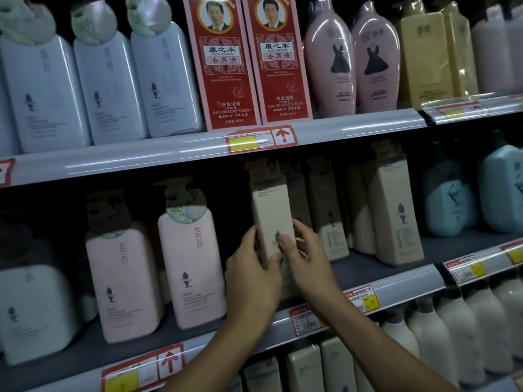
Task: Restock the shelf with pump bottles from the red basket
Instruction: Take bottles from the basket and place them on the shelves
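A cream pump bottle [271, 213] with a brown pump top stands upright over the middle shelf [396, 284], near its front edge. My left hand [252, 273] grips its lower left side, thumb across the front. My right hand [305, 256] grips its lower right side, with the thumb on the label. More cream pump bottles [396, 210] stand in rows just to the right of it. The red basket is out of view.
Two pink pump bottles [189, 264] stand left of my hands, white ones further left. Pale blue bottles [450, 199] are at the right. The upper shelf holds white bottles, red boxes [226, 63] and pink bottles. White bottles fill the lower shelf. Price tags line the shelf edges.
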{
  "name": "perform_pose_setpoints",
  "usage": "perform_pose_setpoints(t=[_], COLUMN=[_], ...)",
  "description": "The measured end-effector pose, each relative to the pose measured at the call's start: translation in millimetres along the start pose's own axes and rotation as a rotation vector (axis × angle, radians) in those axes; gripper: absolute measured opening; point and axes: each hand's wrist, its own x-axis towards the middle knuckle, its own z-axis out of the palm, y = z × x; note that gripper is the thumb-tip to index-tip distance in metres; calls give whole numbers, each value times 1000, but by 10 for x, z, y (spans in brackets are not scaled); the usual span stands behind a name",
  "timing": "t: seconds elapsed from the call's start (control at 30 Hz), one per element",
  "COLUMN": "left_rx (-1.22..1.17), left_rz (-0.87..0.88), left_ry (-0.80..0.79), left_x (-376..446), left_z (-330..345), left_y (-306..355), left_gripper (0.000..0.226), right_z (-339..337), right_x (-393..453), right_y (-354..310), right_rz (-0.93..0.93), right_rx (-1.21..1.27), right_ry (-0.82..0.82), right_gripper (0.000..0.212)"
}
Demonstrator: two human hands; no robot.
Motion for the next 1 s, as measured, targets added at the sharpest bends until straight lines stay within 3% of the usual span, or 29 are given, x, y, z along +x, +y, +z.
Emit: perform_pose_setpoints(t=[0.1,0.2,0.37,0.47,0.53,0.6,0.67,0.8,0.9,1.0], left_rx=[7,-52,-91,-97,-76,28,193,452,596,646], left_rz=[-14,-26,-8,9,2,-42,-135,-318,-532,-674], left_ry=[-9,-16,-60,-56,-71,-135,-222,-322,-601,-831], left_x=[-16,-64,-316,-651,-1075,-1629,-2250,-3357,-3663,-3701], left_z=[-76,-214,-644,-1079,-1440,-1841,-2284,-3215,-3586,-3594], left_y=[49,125,149,-50,-413,-903,-1432,-2337,-2686,-2870], left_gripper=[60,62,51,41,36,36,40,40,45,58], right_z=[7,49,266,456,622,818,1022,1292,1429,1561], right_x=[-53,-233,-745,-1405,-1991,-2603,-3240,-4240,-4606,-4769], right_y=[-34,-171,-487,-599,-505,-241,85,638,876,1076], right_rz=[59,73,47,-56,-90,-20,85,271,324,414], right_rx=[20,-55,-103,-82,-138,-228,-354,-516,-569,-584], right_ry=[1,152,363,372,230,-76,-388,-799,-1071,-1241], right_gripper=[50,60,50,27,12,9,15,38,42,43])
